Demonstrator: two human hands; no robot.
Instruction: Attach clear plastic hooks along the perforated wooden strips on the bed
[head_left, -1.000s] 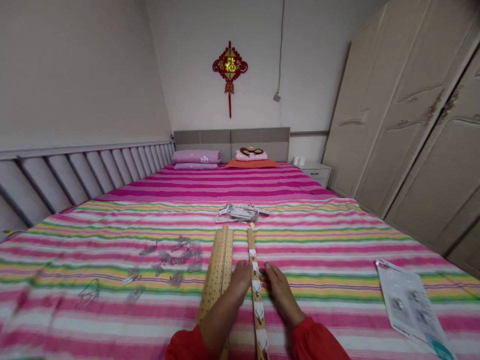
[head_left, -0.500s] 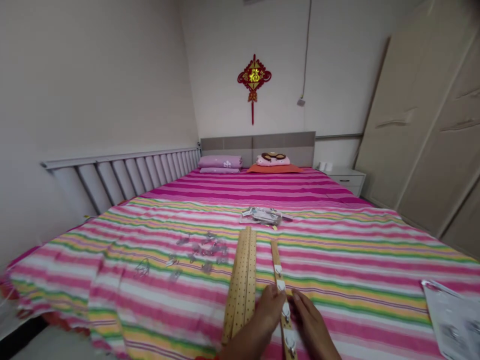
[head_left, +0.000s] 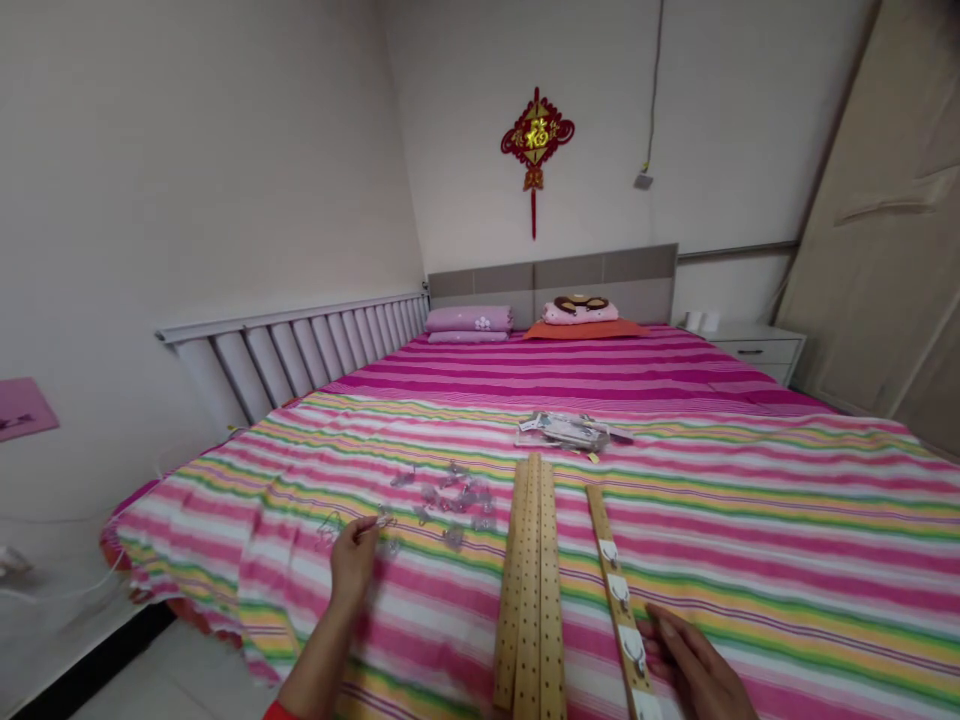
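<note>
My left hand is stretched out to the left, its thumb and fingers pinched on a small clear hook at the near edge of a scattered group of clear hooks. My right hand rests on the bed at the lower right, fingers stretched out and holding nothing. It lies just beside a narrow wooden strip with several white hooks along it; whether the fingertips touch the strip I cannot tell. Left of that strip lie wooden strips with rows of holes, side by side.
The striped bedspread carries everything. Clear packets lie beyond the strips, and a thin tangled piece lies left of the hooks. White railings run along the left side; a nightstand stands at the back right.
My left hand has left the hooked strip and moved left to the clear hooks. My right hand stays beside the strip. The view has turned left.
</note>
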